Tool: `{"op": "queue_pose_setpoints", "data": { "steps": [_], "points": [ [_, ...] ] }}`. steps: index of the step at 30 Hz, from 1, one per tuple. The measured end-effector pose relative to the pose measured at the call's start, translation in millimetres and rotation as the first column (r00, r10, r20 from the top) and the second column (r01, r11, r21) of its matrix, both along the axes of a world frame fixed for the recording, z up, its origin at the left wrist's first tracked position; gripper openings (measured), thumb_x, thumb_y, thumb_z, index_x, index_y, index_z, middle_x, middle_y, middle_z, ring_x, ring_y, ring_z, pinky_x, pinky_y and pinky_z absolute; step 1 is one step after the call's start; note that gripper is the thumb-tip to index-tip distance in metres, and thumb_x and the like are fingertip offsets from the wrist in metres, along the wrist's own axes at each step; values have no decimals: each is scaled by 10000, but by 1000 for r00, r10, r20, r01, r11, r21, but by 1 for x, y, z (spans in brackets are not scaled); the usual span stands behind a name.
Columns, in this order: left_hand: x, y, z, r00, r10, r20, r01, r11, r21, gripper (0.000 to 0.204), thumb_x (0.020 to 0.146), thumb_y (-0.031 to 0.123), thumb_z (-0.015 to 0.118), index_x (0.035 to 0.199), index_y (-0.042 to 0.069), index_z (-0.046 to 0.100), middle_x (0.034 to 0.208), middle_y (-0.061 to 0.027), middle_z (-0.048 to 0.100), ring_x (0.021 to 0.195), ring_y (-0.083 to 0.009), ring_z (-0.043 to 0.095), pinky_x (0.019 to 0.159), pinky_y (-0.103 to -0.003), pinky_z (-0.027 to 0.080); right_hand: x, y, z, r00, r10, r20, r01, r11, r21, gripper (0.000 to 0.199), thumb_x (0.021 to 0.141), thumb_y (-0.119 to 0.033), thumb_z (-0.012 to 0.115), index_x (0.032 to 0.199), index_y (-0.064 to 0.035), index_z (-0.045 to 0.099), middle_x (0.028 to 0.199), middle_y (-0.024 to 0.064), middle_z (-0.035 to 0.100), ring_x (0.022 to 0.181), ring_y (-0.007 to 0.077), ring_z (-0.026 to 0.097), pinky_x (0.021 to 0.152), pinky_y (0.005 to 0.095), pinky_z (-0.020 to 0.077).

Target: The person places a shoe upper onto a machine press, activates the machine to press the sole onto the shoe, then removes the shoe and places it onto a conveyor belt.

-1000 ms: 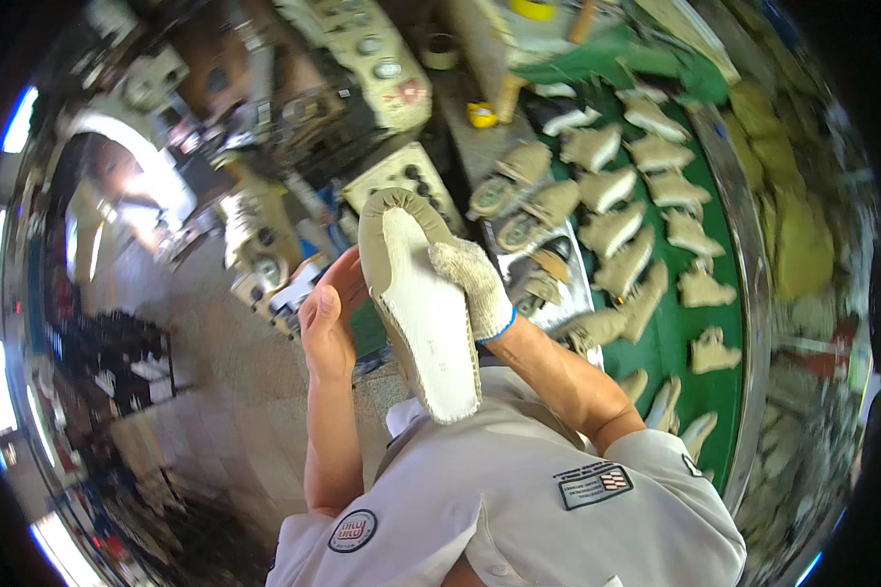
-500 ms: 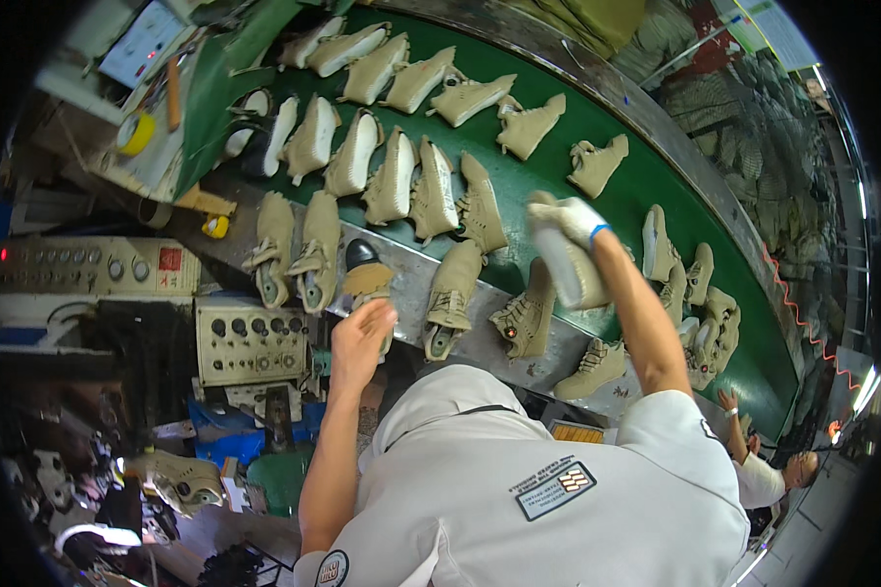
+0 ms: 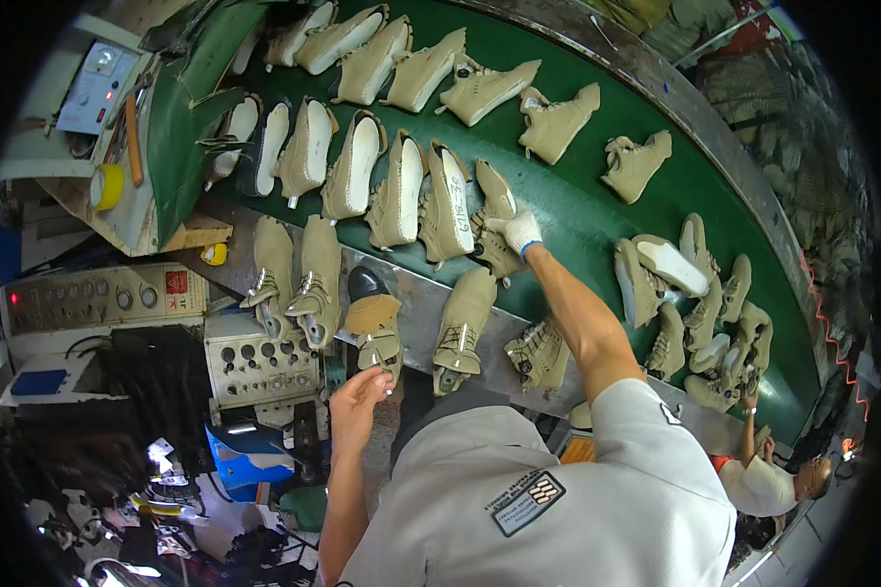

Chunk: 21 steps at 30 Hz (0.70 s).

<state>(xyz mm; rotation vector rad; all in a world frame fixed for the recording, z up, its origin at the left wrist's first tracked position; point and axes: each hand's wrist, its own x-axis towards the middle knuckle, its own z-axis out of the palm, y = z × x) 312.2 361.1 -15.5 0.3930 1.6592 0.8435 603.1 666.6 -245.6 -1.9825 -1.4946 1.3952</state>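
Note:
My right hand [image 3: 515,231], in a white work glove, reaches across the green bench and grips a beige shoe [image 3: 496,191] at the end of the nearer row. Its palm and part of the shoe's side are hidden. My left hand [image 3: 358,396] is bare, its fingers bent and pressed together at the ankle end of a shoe with a brown and black toe [image 3: 370,313]. Whether it pinches anything there is too small to see. Beside that one, another laced beige shoe [image 3: 463,328] lies toe away on the metal edge.
Beige shoes in two rows [image 3: 367,171] cover the far left of the green bench [image 3: 597,245]. A heap of shoes [image 3: 671,264] lies at the right, near another person [image 3: 764,484]. Control boxes [image 3: 98,301] and a yellow tape roll [image 3: 107,187] are at left.
My right hand has let go of a white-soled shoe, now lying on the heap at right, and has swung left onto the row's end shoe. My left hand's fingers have bent more.

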Motion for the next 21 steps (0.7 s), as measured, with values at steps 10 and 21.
{"op": "queue_pose_setpoints", "data": {
  "steps": [10,21],
  "points": [
    [-50,-16,36,993,94,-73,-75,971,228,345,991,179,666,1239,-60,642,1088,-111,742,979,-157,699,852,-279,534,-68,-38,252,829,156,537,-559,222,799,894,588,-178,895,1389,0,538,1207,228,649,1047,399,656,855,456,555],
    [-192,-115,146,938,305,166,-312,536,784,597,980,157,658,1496,-27,420,1365,-157,600,1201,-244,609,1020,-374,485,-294,-228,340,130,137,-982,-843,536,-37,914,685,-269,927,1427,37,488,1317,136,633,1208,246,605,1052,402,481]
  ]
}}
